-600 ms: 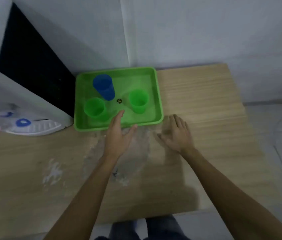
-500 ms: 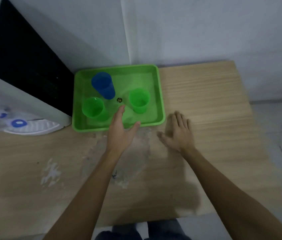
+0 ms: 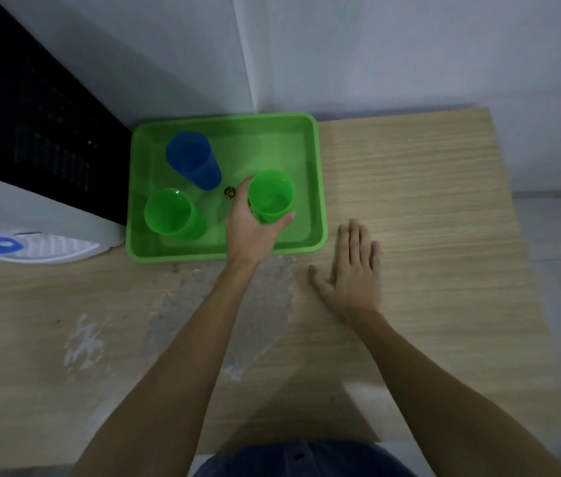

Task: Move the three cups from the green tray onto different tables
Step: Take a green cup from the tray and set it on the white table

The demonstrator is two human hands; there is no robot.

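Note:
A green tray (image 3: 320, 187) sits at the back of the wooden table against the wall. In it stand a blue cup (image 3: 193, 160) at the back left, a green cup (image 3: 168, 211) at the front left and a second green cup (image 3: 271, 194) at the right. My left hand (image 3: 251, 228) reaches into the tray and wraps around the right green cup, thumb on its right side, fingers on its left. The cup still stands upright on the tray floor. My right hand (image 3: 354, 270) lies flat on the table, fingers spread, just right of the tray's front corner.
A white water dispenser (image 3: 41, 235) with a dark panel (image 3: 31, 108) and a blue button stands left of the tray. White walls close the back. The wooden table (image 3: 427, 201) ends at the right, with grey floor and a cable beyond. Pale worn patches mark the table's middle.
My left hand has moved forward from the tray's front rim into the tray and closed around the right green cup. My right hand has stayed flat on the table.

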